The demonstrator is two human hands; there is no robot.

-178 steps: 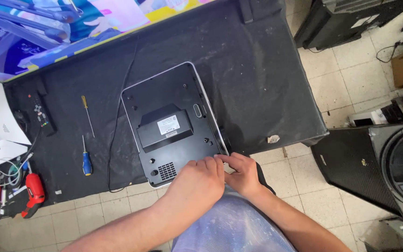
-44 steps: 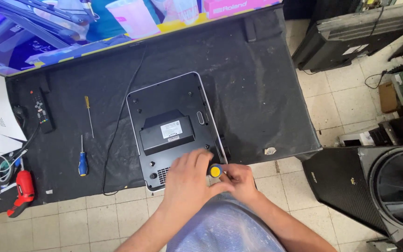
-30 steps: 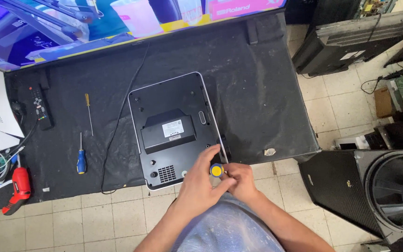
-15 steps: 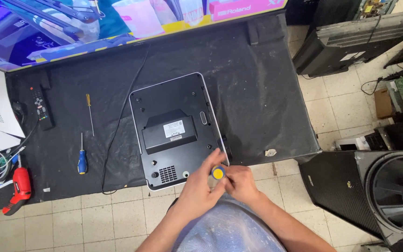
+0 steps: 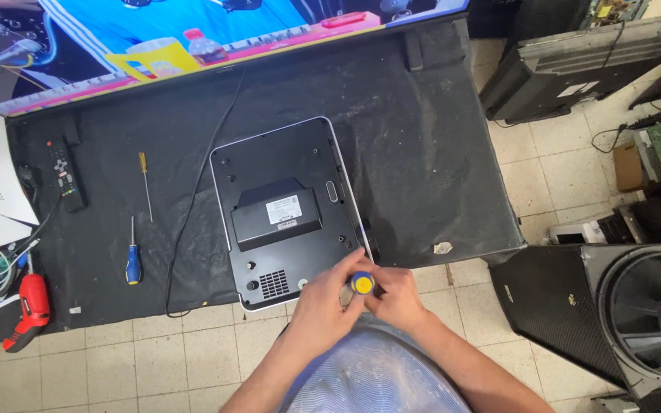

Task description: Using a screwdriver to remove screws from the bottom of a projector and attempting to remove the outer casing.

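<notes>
While the black device (image 5: pixel 284 214) lies back-up on the dark surface (image 5: pixel 422 130), both hands meet at its near right corner. The right hand (image 5: pixel 395 294) and left hand (image 5: pixel 323 302) are each closed around a screwdriver (image 5: pixel 362 284), its yellow-and-blue butt facing the camera, so its long axis points down and away, into the corner just beyond the grip. Neither hand is clearly nearer.

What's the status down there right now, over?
Left hand and right hand both grip screwdriver, yellow cap up. Tip at near right corner of black device. Nothing blocking it.
</notes>
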